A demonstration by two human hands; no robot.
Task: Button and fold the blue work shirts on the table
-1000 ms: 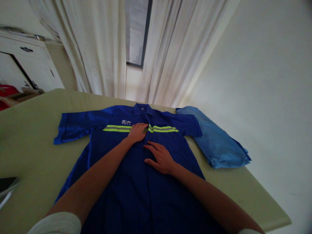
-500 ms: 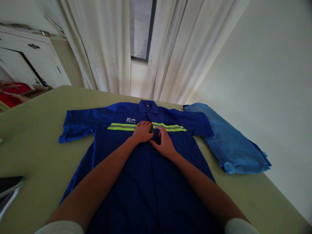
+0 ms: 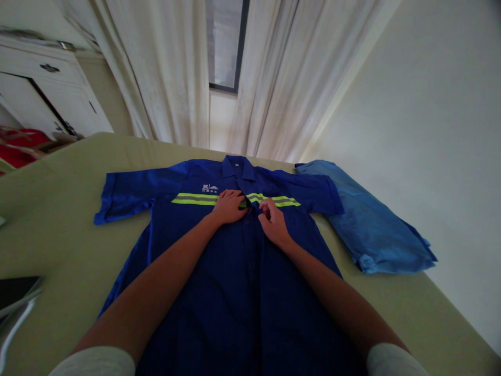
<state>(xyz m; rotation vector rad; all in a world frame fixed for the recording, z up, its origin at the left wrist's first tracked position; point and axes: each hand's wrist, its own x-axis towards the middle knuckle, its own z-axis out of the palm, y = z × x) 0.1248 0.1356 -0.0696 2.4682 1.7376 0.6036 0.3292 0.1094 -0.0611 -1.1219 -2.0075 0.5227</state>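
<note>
A dark blue short-sleeved work shirt (image 3: 211, 250) lies front up, collar at the far end, with a yellow-green and grey reflective stripe (image 3: 194, 199) across the chest. My left hand (image 3: 230, 207) rests on the stripe at the shirt's middle, fingers stretched over the cloth and the thumb apart. Just right of it, my right hand (image 3: 273, 219) pinches the edge of the front placket (image 3: 253, 206), raising it a little so that a gap shows between the two front panels. Its fingertips partly cover the cloth there. White lettering and a logo (image 3: 210, 188) mark the chest.
A folded lighter blue garment (image 3: 371, 224) lies right of the shirt, along the wall, partly under the sleeve. At the left edge of the green-covered table (image 3: 50, 209) are a dark flat object (image 3: 18, 292) and a white cable (image 3: 18, 326). Curtains (image 3: 172, 73) hang beyond.
My right hand has moved slightly right and closed on the placket edge, lifting it and parting the front. My left hand stays at the stripe. The view has shifted slightly.
</note>
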